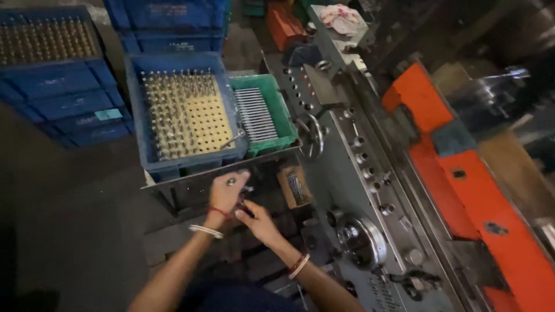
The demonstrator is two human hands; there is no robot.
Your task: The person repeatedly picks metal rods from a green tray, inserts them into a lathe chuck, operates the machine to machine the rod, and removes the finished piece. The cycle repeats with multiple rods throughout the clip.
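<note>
My left hand [226,193] is raised below the blue crate, fingers pinched on a small metal pin that shows at the fingertips. My right hand [257,221] sits just beside it, lower and to the right, fingers curled around a small dark metal part. The two hands touch each other. Above them a blue crate [136,104] holds a tan perforated board [211,121] with several upright metal pins standing in its holes. A green tray [284,118] to its right carries a row of long thin metal rods.
A grey machine panel [352,190] with a handwheel [312,136], knobs and a round dial [361,240] runs along the right. Orange guards [462,190] lie beyond it. Stacked blue crates [63,86] stand at the left. A small cardboard box [295,186] of pins sits near my hands.
</note>
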